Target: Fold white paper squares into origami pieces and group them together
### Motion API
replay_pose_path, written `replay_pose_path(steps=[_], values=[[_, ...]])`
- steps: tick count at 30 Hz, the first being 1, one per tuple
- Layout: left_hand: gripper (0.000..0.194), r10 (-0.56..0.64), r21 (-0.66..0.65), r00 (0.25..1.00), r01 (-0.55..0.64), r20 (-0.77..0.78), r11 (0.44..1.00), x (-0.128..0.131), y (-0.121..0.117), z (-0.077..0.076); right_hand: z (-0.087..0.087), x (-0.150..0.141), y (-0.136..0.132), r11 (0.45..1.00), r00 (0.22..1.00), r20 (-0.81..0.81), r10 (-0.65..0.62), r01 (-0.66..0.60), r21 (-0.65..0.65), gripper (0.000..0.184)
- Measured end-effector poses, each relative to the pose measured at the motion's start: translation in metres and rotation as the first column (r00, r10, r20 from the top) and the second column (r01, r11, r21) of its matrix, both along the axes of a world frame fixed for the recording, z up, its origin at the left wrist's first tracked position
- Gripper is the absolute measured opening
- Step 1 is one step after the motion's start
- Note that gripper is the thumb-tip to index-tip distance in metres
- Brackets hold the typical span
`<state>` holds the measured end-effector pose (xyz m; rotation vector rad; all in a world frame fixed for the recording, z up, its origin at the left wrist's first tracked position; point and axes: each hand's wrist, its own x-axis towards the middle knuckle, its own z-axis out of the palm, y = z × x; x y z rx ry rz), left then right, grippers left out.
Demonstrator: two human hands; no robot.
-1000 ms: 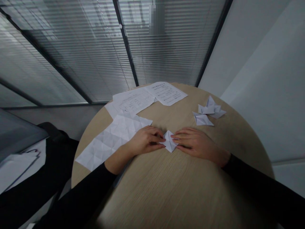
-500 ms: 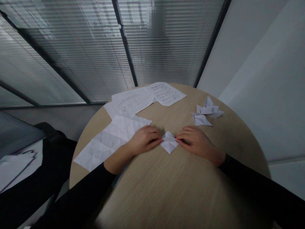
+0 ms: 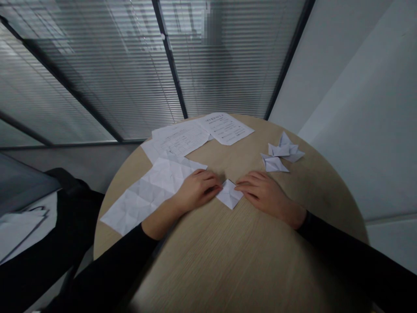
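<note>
A small white folded paper (image 3: 230,197) lies diamond-wise on the round wooden table, creases showing on its top face. My left hand (image 3: 200,189) pinches its left corner between thumb and fingers, the forearm crossing a creased sheet. From the other side, my right hand (image 3: 263,192) rests its fingertips on the paper's right corner and upper right edge, partly covering them. The fingers of the right hand are bent together, with the thumb tucked below.
Several folded paper pieces (image 3: 282,150) sit at the right back of the table (image 3: 208,261). A large creased white sheet (image 3: 143,193) lies at left. Behind it are printed sheets (image 3: 224,128). A chair (image 3: 70,182) stands at far left; blinds (image 3: 130,78) hang behind.
My right hand has slid slightly left, its fingertips now further over the paper's right corner. The left hand has barely moved. The paper's upper folds look different.
</note>
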<state>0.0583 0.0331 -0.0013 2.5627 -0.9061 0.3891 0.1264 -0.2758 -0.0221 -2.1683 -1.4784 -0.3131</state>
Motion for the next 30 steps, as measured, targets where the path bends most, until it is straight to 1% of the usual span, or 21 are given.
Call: replay_pose_path(steps=[3,5,7,12,16,21,26,30], values=[[0.024,-0.062,-0.017,0.998,0.062,-0.009,0.998,0.0000,0.0010,-0.0014,0.0003,-0.0049,-0.0007,0.993,0.993,-0.030,0.115,-0.116,-0.028,0.055],[0.023,-0.060,-0.026,0.998,0.059,-0.021,0.998,0.0000,0.0014,-0.0020,-0.0010,-0.0079,-0.0021,0.986,0.986,-0.059,0.156,-0.158,-0.048,0.061],[0.022,-0.062,-0.035,0.998,0.061,-0.029,0.998,0.0002,0.0019,-0.0021,-0.0028,-0.0099,-0.0036,0.982,0.982,-0.078,0.170,-0.175,-0.069,0.064],[0.018,-0.098,-0.077,0.995,0.096,-0.011,0.992,0.0008,0.0036,-0.0010,-0.0040,-0.0102,-0.0035,0.973,0.976,-0.104,0.189,-0.201,-0.114,0.067],[0.019,-0.109,-0.091,0.994,0.108,0.001,0.990,0.0006,0.0046,-0.0002,-0.0015,-0.0102,-0.0001,0.973,0.980,-0.086,0.182,-0.192,-0.131,0.065],[0.019,-0.114,-0.097,0.993,0.112,-0.020,0.989,0.0002,0.0050,-0.0003,0.0003,-0.0106,0.0017,0.980,0.983,-0.065,0.170,-0.175,-0.091,0.064],[0.016,-0.141,-0.110,0.989,0.135,-0.048,0.985,0.0007,0.0070,-0.0008,0.0014,-0.0092,0.0007,0.985,0.984,-0.079,0.162,-0.166,-0.051,0.066],[0.020,-0.161,-0.106,0.984,0.153,-0.071,0.982,0.0007,0.0082,-0.0006,0.0020,-0.0076,0.0001,0.984,0.983,-0.068,0.171,-0.174,-0.036,0.060]])
